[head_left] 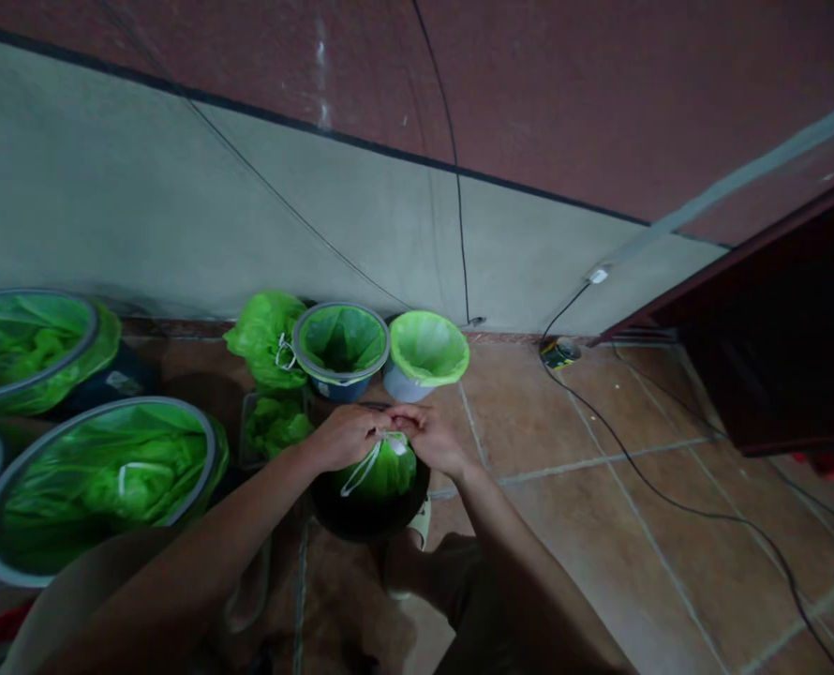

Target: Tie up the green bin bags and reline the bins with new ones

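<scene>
A green drawstring garbage bag [389, 473] sits inside a black bin [361, 527] on the floor between my legs. My left hand [347, 436] and my right hand [427, 434] meet at the bag's gathered top, with fingers pinched on it. A white drawstring loop [361, 475] hangs below my left fingers. Just behind my hands stand a blue bin with a grey rim [341, 337] and a pale bin [409, 382], both lined with green bags.
At the left stand several large bins [210, 441] with green liners. A tied green bag [269, 323] rests against the wall, above a small container with green plastic [276, 427]. A black cable [642, 492] crosses the tiles at right, near a small can [561, 352].
</scene>
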`<act>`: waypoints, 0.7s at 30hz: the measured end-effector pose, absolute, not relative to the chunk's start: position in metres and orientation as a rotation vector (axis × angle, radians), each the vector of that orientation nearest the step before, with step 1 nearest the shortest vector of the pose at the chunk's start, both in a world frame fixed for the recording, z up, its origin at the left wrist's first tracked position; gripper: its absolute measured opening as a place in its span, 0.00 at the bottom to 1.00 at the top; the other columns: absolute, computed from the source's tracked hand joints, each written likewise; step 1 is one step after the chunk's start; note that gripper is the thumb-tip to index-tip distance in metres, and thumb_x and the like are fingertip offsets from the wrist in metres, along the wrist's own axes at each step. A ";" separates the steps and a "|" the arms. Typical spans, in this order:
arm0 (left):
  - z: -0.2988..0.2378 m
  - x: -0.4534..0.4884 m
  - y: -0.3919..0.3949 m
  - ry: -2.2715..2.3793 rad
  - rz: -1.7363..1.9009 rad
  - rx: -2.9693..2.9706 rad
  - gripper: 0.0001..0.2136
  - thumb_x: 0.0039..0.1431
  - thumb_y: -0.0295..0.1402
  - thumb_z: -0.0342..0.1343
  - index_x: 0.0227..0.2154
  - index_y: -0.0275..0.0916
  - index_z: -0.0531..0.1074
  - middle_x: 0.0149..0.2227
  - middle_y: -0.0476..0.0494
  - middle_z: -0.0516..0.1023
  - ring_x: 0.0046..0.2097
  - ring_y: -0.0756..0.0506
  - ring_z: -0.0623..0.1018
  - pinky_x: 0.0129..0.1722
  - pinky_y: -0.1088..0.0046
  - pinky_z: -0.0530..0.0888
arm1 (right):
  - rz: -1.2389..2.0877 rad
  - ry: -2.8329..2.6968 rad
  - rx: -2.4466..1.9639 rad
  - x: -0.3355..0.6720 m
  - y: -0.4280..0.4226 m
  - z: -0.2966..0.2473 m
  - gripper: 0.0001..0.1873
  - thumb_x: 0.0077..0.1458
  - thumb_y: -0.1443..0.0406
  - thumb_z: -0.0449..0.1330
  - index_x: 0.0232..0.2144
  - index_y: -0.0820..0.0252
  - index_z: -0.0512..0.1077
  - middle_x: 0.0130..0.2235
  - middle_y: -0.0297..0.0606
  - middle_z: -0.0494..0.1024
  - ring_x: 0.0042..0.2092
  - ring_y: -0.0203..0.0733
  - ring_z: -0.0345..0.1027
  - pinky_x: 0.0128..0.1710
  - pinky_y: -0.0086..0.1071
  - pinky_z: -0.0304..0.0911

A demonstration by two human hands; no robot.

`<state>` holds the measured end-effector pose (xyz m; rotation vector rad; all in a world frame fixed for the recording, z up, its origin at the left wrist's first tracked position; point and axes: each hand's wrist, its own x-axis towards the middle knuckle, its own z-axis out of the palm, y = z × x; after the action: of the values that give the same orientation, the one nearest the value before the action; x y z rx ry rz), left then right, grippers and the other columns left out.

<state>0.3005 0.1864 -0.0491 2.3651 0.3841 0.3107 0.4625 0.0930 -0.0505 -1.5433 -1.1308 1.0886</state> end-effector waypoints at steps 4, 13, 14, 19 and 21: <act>-0.052 0.298 0.183 0.354 0.419 2.604 0.09 0.59 0.26 0.49 0.32 0.40 0.75 0.32 0.45 0.78 0.38 0.47 0.76 0.41 0.73 0.70 | 1.370 -0.962 -1.425 0.455 0.095 -0.051 0.08 0.46 0.62 0.64 0.29 0.60 0.73 0.26 0.31 0.75 0.28 0.33 0.66 0.29 0.27 0.62; -0.058 0.294 0.173 0.359 0.852 2.653 0.11 0.64 0.28 0.44 0.37 0.37 0.72 0.40 0.42 0.77 0.41 0.48 0.76 0.43 0.74 0.72 | 1.512 -0.730 -1.416 0.461 0.094 -0.050 0.18 0.39 0.59 0.70 0.33 0.62 0.75 0.25 0.31 0.76 0.22 0.27 0.63 0.24 0.25 0.62; -0.058 0.294 0.173 0.373 0.877 2.626 0.11 0.65 0.28 0.43 0.37 0.37 0.73 0.39 0.42 0.77 0.41 0.49 0.76 0.42 0.74 0.72 | 1.501 -0.727 -1.420 0.460 0.094 -0.050 0.18 0.38 0.59 0.70 0.33 0.63 0.75 0.25 0.32 0.76 0.21 0.27 0.63 0.24 0.25 0.62; -0.061 0.296 0.174 0.472 0.935 2.454 0.11 0.64 0.28 0.44 0.39 0.38 0.72 0.38 0.43 0.75 0.39 0.51 0.75 0.41 0.76 0.72 | 1.153 -0.841 -1.552 0.456 0.096 -0.050 0.10 0.44 0.60 0.65 0.29 0.60 0.76 0.23 0.29 0.73 0.22 0.30 0.61 0.24 0.27 0.60; -0.063 0.296 0.174 0.480 0.931 2.436 0.10 0.64 0.27 0.44 0.37 0.38 0.72 0.37 0.43 0.75 0.39 0.51 0.75 0.41 0.76 0.71 | 0.956 -1.006 -1.641 0.455 0.097 -0.047 0.05 0.47 0.63 0.61 0.28 0.58 0.76 0.25 0.30 0.73 0.25 0.31 0.62 0.26 0.27 0.60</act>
<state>0.2964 0.1743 -0.0629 2.4357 0.4797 0.9313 0.4553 0.0968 -0.0469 -1.6406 -1.0064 0.9561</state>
